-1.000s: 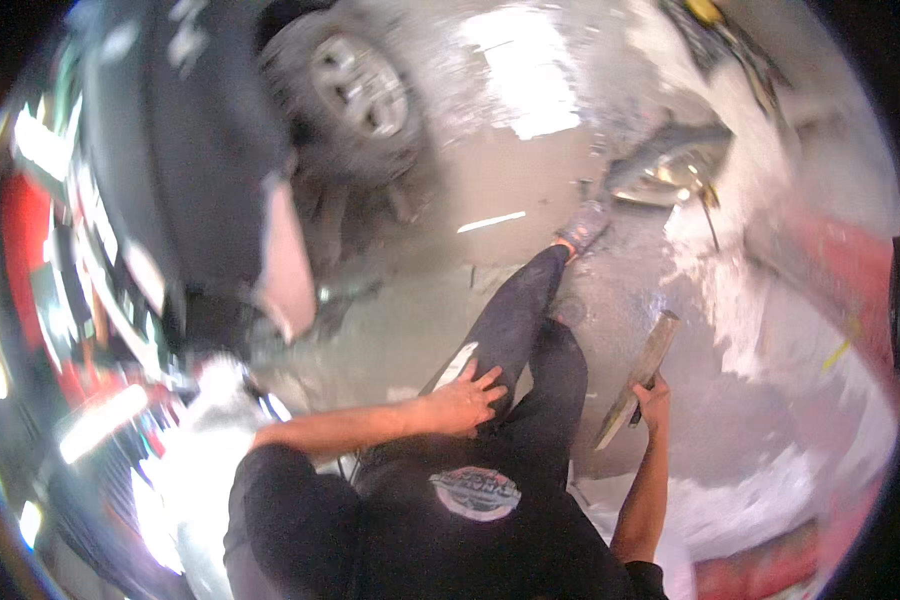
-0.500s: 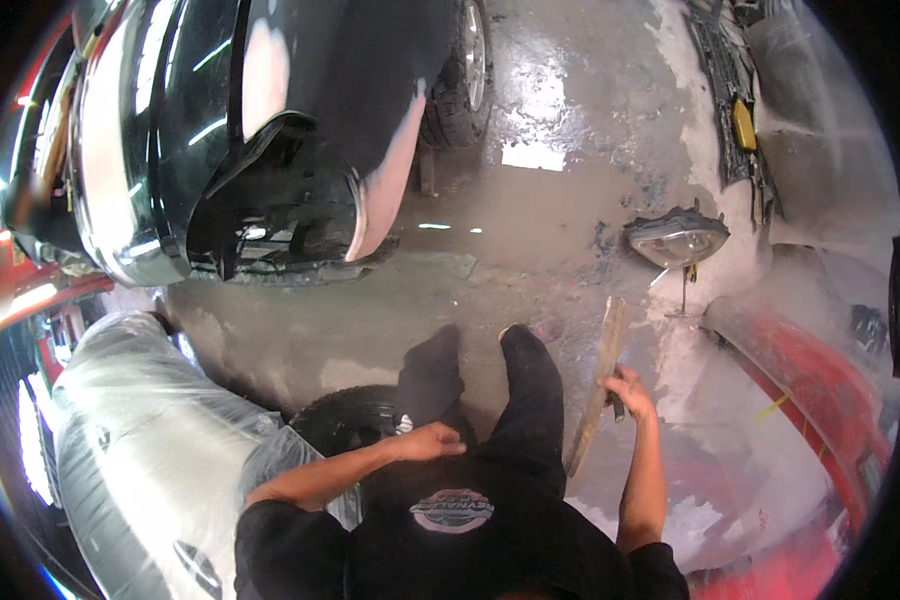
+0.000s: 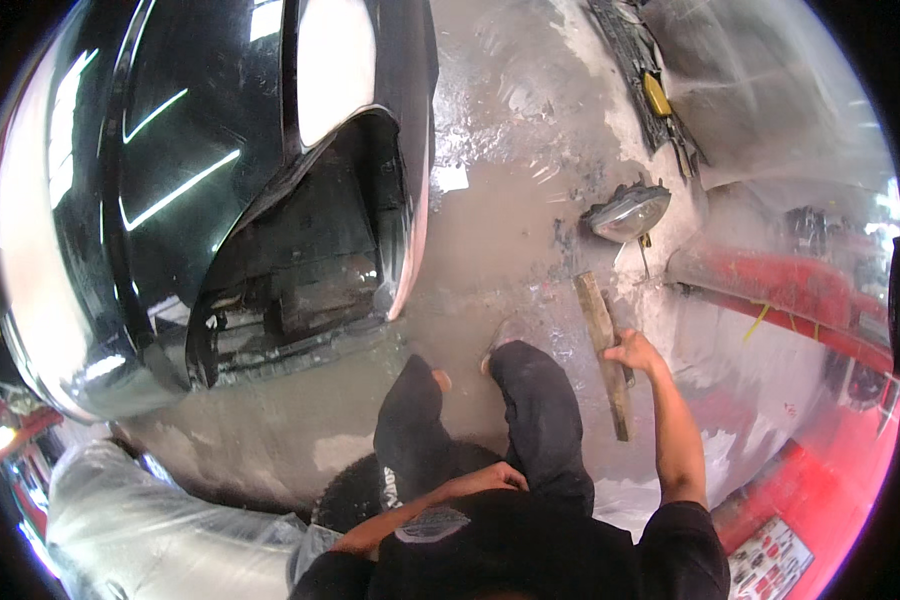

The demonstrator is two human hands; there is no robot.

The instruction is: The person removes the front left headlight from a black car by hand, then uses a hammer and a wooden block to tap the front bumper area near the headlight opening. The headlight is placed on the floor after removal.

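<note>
My right hand (image 3: 638, 354) is closed around a long, flat strip of wood (image 3: 600, 320), held beside my right leg and tilted with its far end leaning left. A short dark piece shows behind the strip at my palm; its kind cannot be made out. Across the front of my black shirt lies my left hand (image 3: 485, 480), fingers loosely extended over my lap and nothing visible in them. Ahead to the left is a dark car (image 3: 200, 120) with pale patches on its body and an uncovered wheel arch (image 3: 305, 220).
A detached headlight (image 3: 630, 213) lies ahead to the right, near a black trim part (image 3: 638, 75) with a yellow object (image 3: 656, 94) on it. A tyre (image 3: 345, 490) sits by my left leg. Plastic sheeting covers a body (image 3: 170, 520) at lower left; red panels (image 3: 790, 290) stand right.
My view has shifted, bringing the dark car's wheel arch nearer. The wood strip has swung from leaning right to leaning left at its far end. My left hand has moved right across my lap.
</note>
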